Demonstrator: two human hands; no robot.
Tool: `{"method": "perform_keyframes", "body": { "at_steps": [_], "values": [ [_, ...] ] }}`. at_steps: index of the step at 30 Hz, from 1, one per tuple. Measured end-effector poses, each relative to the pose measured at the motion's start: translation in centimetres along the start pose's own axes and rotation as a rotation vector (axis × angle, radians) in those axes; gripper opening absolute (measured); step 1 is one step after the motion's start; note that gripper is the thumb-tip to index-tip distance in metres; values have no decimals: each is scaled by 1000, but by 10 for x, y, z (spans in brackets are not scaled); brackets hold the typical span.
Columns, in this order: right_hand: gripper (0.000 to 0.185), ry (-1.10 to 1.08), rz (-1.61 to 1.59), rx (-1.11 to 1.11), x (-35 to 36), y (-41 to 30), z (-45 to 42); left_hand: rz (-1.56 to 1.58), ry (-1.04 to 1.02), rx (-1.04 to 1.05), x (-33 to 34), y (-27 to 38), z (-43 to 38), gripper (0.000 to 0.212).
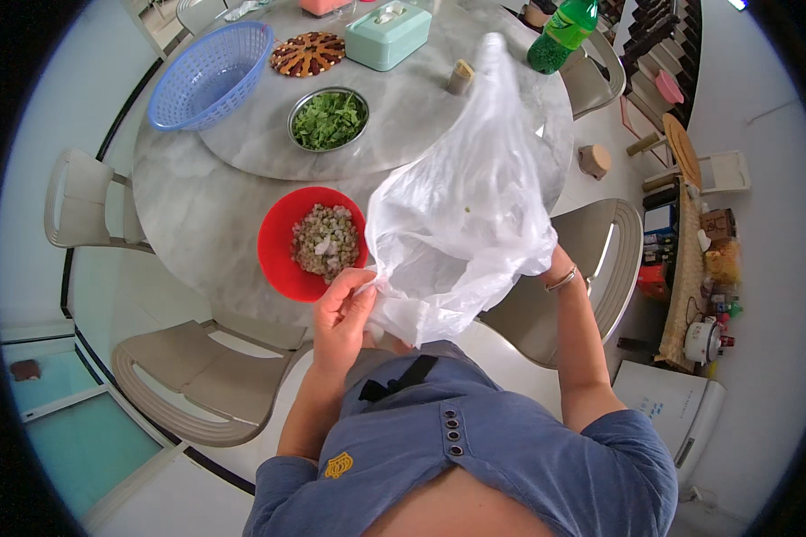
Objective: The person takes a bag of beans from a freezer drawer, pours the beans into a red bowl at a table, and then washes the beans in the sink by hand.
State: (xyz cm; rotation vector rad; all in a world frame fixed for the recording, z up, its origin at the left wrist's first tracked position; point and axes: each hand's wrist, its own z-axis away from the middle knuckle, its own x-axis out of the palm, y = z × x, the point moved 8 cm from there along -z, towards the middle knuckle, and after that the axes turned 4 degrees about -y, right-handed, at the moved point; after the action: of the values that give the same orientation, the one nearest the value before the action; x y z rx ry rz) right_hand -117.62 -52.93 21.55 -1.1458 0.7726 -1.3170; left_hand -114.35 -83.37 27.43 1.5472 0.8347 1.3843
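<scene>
A thin white plastic bag [463, 194] spreads in front of me, its mouth open toward my body and its narrow end reaching over the table. My left hand [346, 312] pinches the near left edge of the bag's mouth between thumb and fingers. On the bag's right side, my right hand [556, 263] grips the rim, its fingers largely hidden behind the plastic. Close to my left hand stands a red bowl [274, 248] with small pale greenish pieces [326, 241] in it. A small green speck clings to the bag.
A steel bowl of chopped green leaves [329, 121] sits on the round marble turntable [255, 148]. Around it are a blue plastic basket [208, 77], a wooden trivet [307, 54], a mint tissue box [387, 37], a small toothpick holder [461, 77] and a green bottle [564, 37]. Chairs [201, 382] surround the table.
</scene>
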Motion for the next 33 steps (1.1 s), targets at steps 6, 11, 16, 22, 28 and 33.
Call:
{"method": "perform_keyframes", "body": {
  "at_steps": [6,11,16,22,28,33],
  "values": [
    [24,-60,143,68,-21,29,-4,-526,69,-176,3,-14,-16,16],
    [22,-2,296,239,-51,61,-18,-1167,47,459,69,5,-37,16],
    [23,54,151,275,-64,69,-40,-849,-130,372,81,-65,-78,15],
    [17,-29,492,79,-64,64,-58,-730,-125,322,78,-109,-117,14],
    [18,26,598,136,-49,58,-59,-766,-148,267,74,-123,-132,13],
    [20,79,722,107,-36,49,-60,-849,-14,114,55,-152,-142,14]
  ]
}}
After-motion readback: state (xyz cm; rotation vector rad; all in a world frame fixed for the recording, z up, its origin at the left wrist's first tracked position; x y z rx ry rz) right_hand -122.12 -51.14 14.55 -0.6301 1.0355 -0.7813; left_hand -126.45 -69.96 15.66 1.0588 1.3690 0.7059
